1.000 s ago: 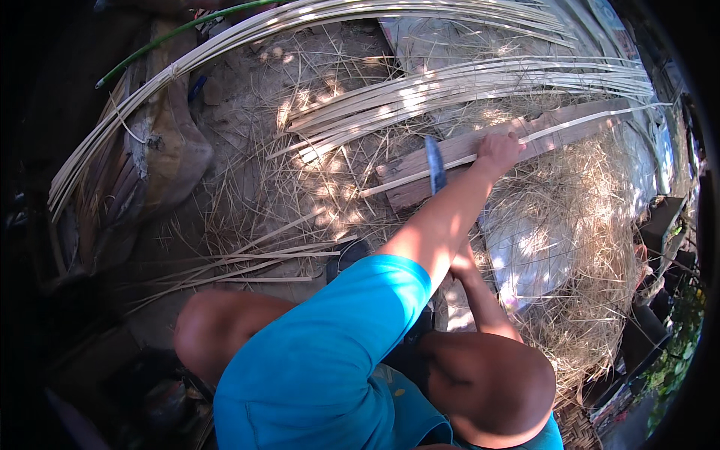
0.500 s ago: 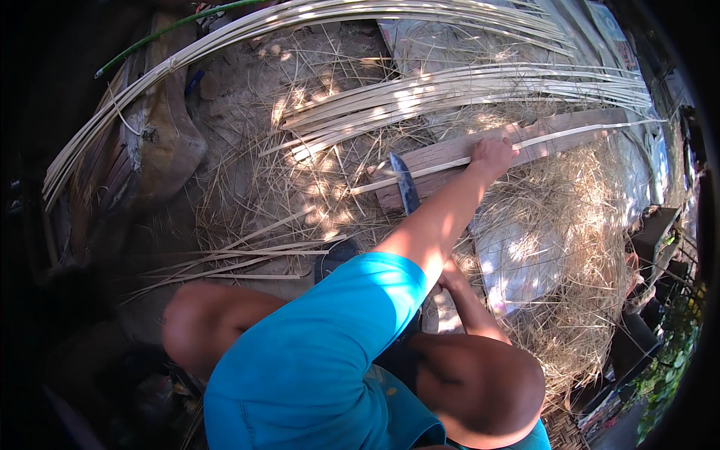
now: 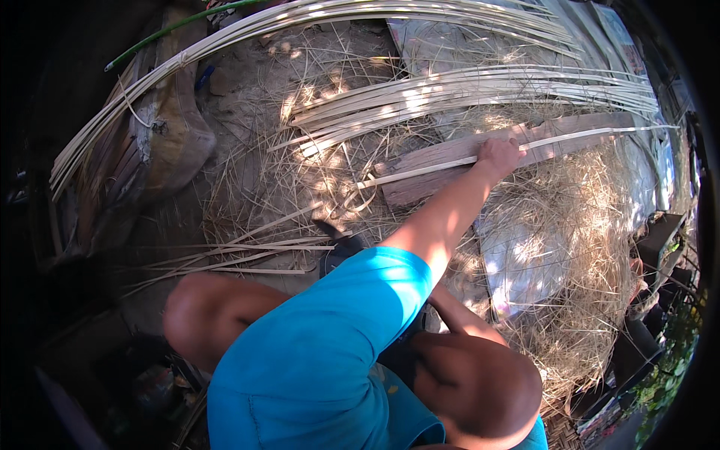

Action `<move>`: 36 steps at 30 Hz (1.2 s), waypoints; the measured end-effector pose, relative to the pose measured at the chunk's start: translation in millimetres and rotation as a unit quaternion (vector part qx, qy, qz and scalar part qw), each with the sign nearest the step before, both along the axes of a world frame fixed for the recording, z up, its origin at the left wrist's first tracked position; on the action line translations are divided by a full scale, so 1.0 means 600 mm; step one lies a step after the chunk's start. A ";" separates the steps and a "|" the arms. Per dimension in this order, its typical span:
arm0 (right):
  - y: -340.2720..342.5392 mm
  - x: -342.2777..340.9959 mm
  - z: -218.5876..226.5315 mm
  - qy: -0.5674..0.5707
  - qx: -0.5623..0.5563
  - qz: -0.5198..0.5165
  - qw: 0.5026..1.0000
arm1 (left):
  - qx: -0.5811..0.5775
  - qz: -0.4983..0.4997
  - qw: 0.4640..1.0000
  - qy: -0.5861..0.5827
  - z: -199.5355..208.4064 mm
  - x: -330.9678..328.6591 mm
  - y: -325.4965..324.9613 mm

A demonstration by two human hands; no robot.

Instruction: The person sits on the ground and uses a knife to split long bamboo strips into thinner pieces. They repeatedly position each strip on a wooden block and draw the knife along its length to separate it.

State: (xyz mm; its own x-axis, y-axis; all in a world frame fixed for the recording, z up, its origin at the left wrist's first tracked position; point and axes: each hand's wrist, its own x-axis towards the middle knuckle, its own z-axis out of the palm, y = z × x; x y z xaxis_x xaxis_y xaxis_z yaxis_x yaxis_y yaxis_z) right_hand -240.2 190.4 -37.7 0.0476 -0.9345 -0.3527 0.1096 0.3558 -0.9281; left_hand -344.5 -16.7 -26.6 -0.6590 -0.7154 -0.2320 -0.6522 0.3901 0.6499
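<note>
My left hand (image 3: 499, 156) is closed around a thin pale bamboo strip (image 3: 562, 139), pressing it over a rough wooden board (image 3: 592, 124). The strip runs lengthwise along the board and its near end pokes out past the board's left end. My right forearm (image 3: 463, 316) passes beneath my left arm. The right hand itself is hidden behind that arm and the blue sleeve. Beyond the sleeve, a dark knife blade (image 3: 328, 229) sticks out to the left, low over the ground; its handle is out of sight.
Behind the board lies a row of split bamboo strips (image 3: 465, 94). A longer tied bundle (image 3: 300, 15) curves along the far side. Shavings (image 3: 585, 240) heap up at the right, partly over a pale sheet (image 3: 521, 262). More loose strips (image 3: 255, 247) lie left of my foot.
The knife blade has swung left and toward me, away from the strip. My right forearm has drawn back under the left arm. My left hand keeps its grip on the strip.
</note>
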 end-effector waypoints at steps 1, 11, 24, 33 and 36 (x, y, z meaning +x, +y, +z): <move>0.003 0.003 0.003 -0.010 0.012 -0.006 1.000 | 0.005 -0.007 1.000 -0.002 0.001 0.000 0.010; 0.048 -0.129 0.036 0.412 0.004 -0.089 0.907 | -0.240 -0.330 0.892 -0.192 0.111 0.243 -0.118; -0.050 -0.141 0.132 0.560 0.097 0.039 0.822 | 0.443 0.074 0.881 0.148 -0.042 0.630 0.105; -0.007 -0.117 0.096 0.532 -0.040 -0.008 0.846 | -0.061 -0.025 0.995 -0.078 -0.016 0.643 0.113; -0.007 -0.170 0.070 0.605 -0.027 -0.085 0.791 | -0.122 -0.045 0.984 -0.120 -0.029 0.676 0.134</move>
